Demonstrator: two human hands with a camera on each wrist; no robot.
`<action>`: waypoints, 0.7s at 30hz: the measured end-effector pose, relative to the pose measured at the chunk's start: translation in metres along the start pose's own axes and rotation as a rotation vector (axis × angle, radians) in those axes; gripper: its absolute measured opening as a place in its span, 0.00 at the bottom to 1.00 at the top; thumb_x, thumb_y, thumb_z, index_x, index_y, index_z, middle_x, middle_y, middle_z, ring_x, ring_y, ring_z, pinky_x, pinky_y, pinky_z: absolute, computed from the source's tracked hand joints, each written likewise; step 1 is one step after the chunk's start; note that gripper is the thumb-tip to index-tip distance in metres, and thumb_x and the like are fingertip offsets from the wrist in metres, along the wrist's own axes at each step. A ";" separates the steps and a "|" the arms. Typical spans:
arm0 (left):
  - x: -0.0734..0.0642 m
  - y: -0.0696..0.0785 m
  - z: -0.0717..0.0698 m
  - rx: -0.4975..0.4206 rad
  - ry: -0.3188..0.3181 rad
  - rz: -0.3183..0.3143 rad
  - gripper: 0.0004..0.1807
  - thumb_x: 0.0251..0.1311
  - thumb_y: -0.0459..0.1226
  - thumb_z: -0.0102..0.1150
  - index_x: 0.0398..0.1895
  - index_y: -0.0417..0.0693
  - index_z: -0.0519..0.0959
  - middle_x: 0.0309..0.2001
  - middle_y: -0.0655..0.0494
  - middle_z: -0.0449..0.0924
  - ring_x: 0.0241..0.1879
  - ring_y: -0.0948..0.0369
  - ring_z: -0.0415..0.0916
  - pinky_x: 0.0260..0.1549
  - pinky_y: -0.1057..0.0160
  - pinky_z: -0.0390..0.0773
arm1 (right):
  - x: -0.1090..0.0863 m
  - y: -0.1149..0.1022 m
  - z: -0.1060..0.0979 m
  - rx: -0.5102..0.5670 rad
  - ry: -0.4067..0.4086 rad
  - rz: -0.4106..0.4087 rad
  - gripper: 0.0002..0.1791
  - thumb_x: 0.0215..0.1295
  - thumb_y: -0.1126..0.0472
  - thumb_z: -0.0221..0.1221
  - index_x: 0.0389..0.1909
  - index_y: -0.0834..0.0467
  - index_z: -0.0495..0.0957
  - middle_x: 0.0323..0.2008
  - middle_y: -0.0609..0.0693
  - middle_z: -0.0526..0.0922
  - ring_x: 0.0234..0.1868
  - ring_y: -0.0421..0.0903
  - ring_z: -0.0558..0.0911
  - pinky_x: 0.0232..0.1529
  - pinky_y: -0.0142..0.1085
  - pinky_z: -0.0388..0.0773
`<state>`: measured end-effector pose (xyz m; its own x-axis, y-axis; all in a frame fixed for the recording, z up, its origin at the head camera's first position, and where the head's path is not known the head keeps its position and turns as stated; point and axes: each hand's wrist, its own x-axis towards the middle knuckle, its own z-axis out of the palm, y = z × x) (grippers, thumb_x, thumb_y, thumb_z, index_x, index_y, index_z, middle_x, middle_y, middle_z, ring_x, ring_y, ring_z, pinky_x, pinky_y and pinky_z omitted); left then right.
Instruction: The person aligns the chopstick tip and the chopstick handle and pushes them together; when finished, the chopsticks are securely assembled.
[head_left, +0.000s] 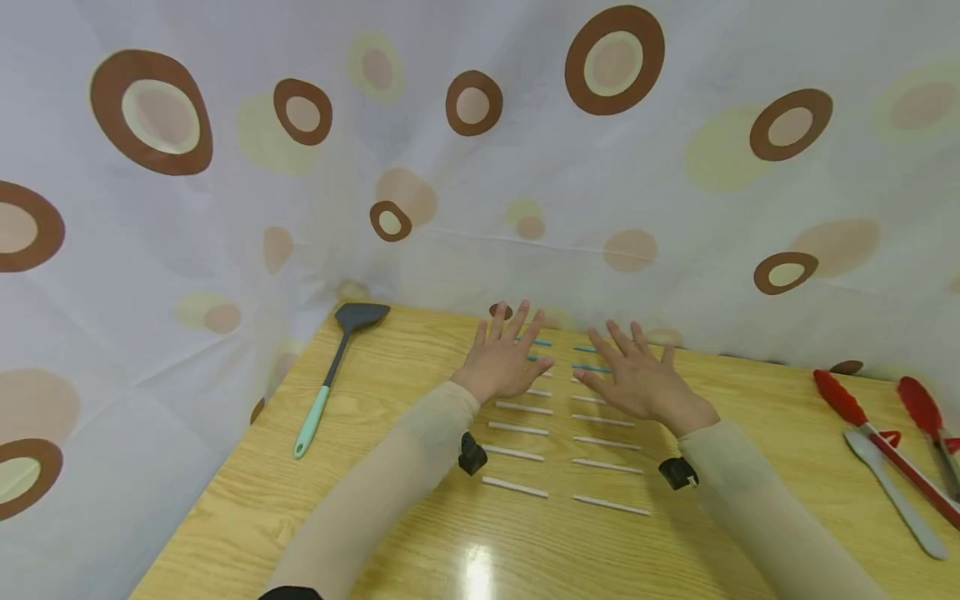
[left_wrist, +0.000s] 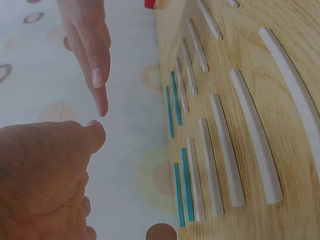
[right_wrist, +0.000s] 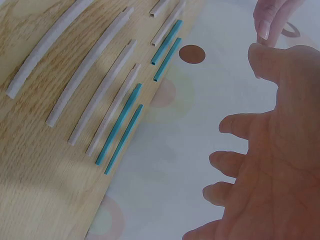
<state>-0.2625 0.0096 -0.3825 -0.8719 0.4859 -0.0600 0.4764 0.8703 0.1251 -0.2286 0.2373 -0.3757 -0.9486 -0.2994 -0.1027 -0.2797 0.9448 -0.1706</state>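
Note:
Both my hands hover over the table, palms down with fingers spread, holding nothing. My left hand (head_left: pixel 501 360) is above the far end of the left column of thin sticks, and my right hand (head_left: pixel 639 382) is above the far end of the right one. White sticks (head_left: pixel 514 487) fill the near rows. Two teal sticks (left_wrist: pixel 187 184) lie farthest in each column, beside the back edge; the head view shows them partly covered by the hands. In the right wrist view, bare air separates my right palm (right_wrist: pixel 280 145) from the white sticks (right_wrist: pixel 90 67).
A dark spatula (head_left: pixel 330 375) with a mint handle lies at left. On the right are red-tipped tongs (head_left: pixel 840 400), a grey flat-bladed utensil (head_left: pixel 896 492) and a second red-headed utensil (head_left: pixel 921 408). A patterned curtain (head_left: pixel 480 183) hangs along the table's back edge.

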 end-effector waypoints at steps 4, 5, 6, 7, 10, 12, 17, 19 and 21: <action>0.000 -0.001 0.001 -0.005 -0.002 -0.001 0.40 0.73 0.63 0.26 0.80 0.59 0.31 0.78 0.54 0.23 0.75 0.46 0.21 0.69 0.41 0.35 | 0.001 0.000 0.000 -0.001 0.005 -0.005 0.48 0.70 0.27 0.38 0.79 0.56 0.46 0.76 0.64 0.40 0.73 0.71 0.37 0.55 0.79 0.33; 0.000 -0.001 0.001 -0.004 -0.004 -0.002 0.40 0.73 0.63 0.26 0.80 0.59 0.31 0.78 0.54 0.23 0.75 0.46 0.21 0.69 0.41 0.35 | 0.001 0.000 0.000 -0.002 0.006 -0.007 0.48 0.70 0.27 0.38 0.79 0.56 0.46 0.76 0.64 0.40 0.73 0.71 0.37 0.55 0.79 0.33; 0.000 -0.002 0.002 -0.009 -0.006 -0.005 0.40 0.73 0.63 0.27 0.79 0.60 0.31 0.78 0.54 0.23 0.75 0.47 0.20 0.69 0.41 0.34 | 0.002 0.000 0.001 -0.001 0.007 -0.008 0.48 0.71 0.27 0.38 0.79 0.56 0.46 0.76 0.64 0.40 0.73 0.71 0.37 0.55 0.79 0.33; 0.000 -0.002 0.002 -0.012 -0.006 -0.006 0.40 0.73 0.63 0.27 0.80 0.60 0.31 0.78 0.54 0.23 0.74 0.47 0.19 0.69 0.41 0.34 | 0.002 0.000 0.001 0.000 0.006 -0.009 0.47 0.71 0.28 0.39 0.79 0.56 0.46 0.76 0.64 0.40 0.73 0.71 0.37 0.55 0.79 0.33; 0.000 -0.002 0.003 -0.013 -0.006 -0.012 0.40 0.73 0.63 0.28 0.80 0.60 0.31 0.78 0.55 0.24 0.74 0.48 0.19 0.69 0.41 0.34 | 0.002 0.001 0.001 0.005 0.003 -0.011 0.47 0.72 0.29 0.40 0.79 0.56 0.46 0.76 0.65 0.40 0.73 0.72 0.37 0.54 0.79 0.32; 0.000 -0.003 0.003 -0.013 -0.006 -0.017 0.40 0.73 0.62 0.29 0.80 0.60 0.32 0.78 0.55 0.24 0.74 0.49 0.18 0.69 0.41 0.34 | 0.003 0.001 0.001 0.008 0.003 -0.013 0.46 0.72 0.30 0.41 0.79 0.56 0.46 0.76 0.65 0.40 0.73 0.72 0.37 0.55 0.79 0.33; 0.004 -0.006 -0.002 0.027 -0.023 -0.023 0.40 0.74 0.62 0.29 0.80 0.60 0.32 0.79 0.58 0.26 0.75 0.49 0.23 0.70 0.41 0.37 | 0.004 0.001 -0.001 0.010 -0.006 -0.020 0.46 0.72 0.31 0.42 0.79 0.57 0.46 0.76 0.65 0.41 0.72 0.72 0.39 0.55 0.79 0.36; 0.007 -0.009 -0.005 0.040 -0.030 -0.021 0.40 0.74 0.62 0.29 0.80 0.59 0.33 0.79 0.59 0.29 0.76 0.49 0.26 0.70 0.41 0.40 | 0.005 0.002 -0.002 0.017 -0.016 -0.023 0.46 0.72 0.32 0.43 0.78 0.58 0.46 0.76 0.66 0.41 0.72 0.73 0.40 0.55 0.79 0.37; 0.010 -0.012 -0.008 0.032 -0.036 -0.011 0.39 0.74 0.61 0.31 0.80 0.59 0.34 0.79 0.60 0.32 0.76 0.49 0.28 0.69 0.40 0.41 | 0.006 0.004 -0.003 0.028 -0.025 -0.026 0.46 0.72 0.32 0.43 0.78 0.59 0.46 0.76 0.66 0.42 0.72 0.73 0.41 0.55 0.79 0.37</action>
<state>-0.2780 0.0034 -0.3771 -0.8728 0.4783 -0.0969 0.4706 0.8775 0.0925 -0.2361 0.2399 -0.3740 -0.9371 -0.3272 -0.1220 -0.2996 0.9327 -0.2007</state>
